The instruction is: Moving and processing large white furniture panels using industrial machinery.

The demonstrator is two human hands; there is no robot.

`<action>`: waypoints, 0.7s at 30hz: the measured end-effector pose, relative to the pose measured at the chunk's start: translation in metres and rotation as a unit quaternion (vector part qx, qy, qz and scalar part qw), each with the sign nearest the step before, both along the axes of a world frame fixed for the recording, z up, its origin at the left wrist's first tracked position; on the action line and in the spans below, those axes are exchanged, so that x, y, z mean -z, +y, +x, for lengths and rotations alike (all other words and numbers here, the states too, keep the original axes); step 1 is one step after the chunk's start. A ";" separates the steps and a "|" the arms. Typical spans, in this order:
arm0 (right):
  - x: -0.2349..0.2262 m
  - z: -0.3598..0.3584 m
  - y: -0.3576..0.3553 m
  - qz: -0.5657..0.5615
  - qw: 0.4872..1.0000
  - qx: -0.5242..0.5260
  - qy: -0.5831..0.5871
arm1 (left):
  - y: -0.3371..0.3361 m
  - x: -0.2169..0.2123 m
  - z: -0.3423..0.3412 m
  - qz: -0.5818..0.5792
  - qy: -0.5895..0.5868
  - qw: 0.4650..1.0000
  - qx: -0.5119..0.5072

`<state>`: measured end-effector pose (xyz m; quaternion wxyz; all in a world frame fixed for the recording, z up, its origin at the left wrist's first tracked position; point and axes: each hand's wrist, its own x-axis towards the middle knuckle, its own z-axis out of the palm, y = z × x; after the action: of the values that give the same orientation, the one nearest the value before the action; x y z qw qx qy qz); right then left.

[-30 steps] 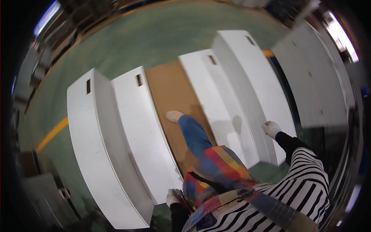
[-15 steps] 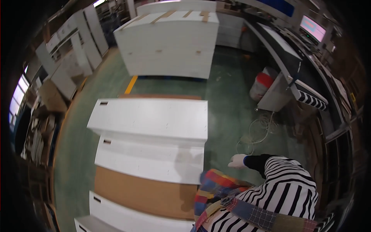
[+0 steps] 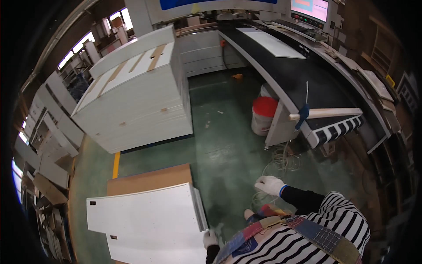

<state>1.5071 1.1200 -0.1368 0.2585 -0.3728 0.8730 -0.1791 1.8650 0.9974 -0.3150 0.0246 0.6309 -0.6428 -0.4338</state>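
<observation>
My right hand (image 3: 269,185), in a white glove with a blue cuff edge, hangs in front of me over the green floor. Its fingers are curled together and nothing shows in them. Low in the picture my left hand (image 3: 211,239), gloved in white too, is beside the right edge of the stacked white panels (image 3: 145,211). It is small and blurred, so its fingers and any touch on the panels cannot be made out. Each panel has a small dark slot near its left end. Under the far side of the panels a brown board (image 3: 149,179) sticks out.
A large white panel stack (image 3: 136,112) with tape strips stands ahead left. On the right runs a black conveyor table (image 3: 281,72) carrying a white panel (image 3: 268,43). A red-lidded bucket (image 3: 264,115) stands beneath it, and coiled clear tubing (image 3: 283,160) lies on the floor.
My view has swung right and up, showing more of the conveyor table and screen. The panels now sit lower in the picture. My left hand has come into view beside them.
</observation>
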 end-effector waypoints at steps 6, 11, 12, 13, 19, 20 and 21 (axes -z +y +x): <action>-0.026 -0.107 -0.066 -0.009 0.972 0.062 -0.229 | -0.097 -0.060 -0.212 0.085 0.275 0.957 -0.027; -0.018 -0.180 -0.165 -0.149 0.960 0.082 -0.223 | -0.186 -0.054 -0.310 0.108 0.300 0.948 -0.010; -0.019 -0.200 -0.182 -0.177 0.958 0.070 -0.213 | -0.208 -0.050 -0.331 0.109 0.294 0.950 0.006; -0.021 -0.222 -0.198 -0.181 0.953 0.079 -0.228 | -0.232 -0.045 -0.354 0.116 0.279 0.953 0.013; -0.066 -0.374 -0.308 -0.159 0.955 0.178 -0.178 | -0.406 -0.052 -0.535 0.101 0.227 0.966 0.073; -0.078 -0.401 -0.320 -0.166 0.953 0.205 -0.148 | -0.436 -0.063 -0.573 0.076 0.196 0.971 0.111; -0.090 -0.431 -0.326 -0.217 0.953 0.189 -0.091 | -0.459 -0.073 -0.611 0.067 0.161 0.975 0.140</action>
<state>1.0764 0.7944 -0.0464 0.2107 -0.2306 0.8403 -0.4431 1.2535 0.5384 -0.2419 0.0244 0.4565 -0.6821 -0.5708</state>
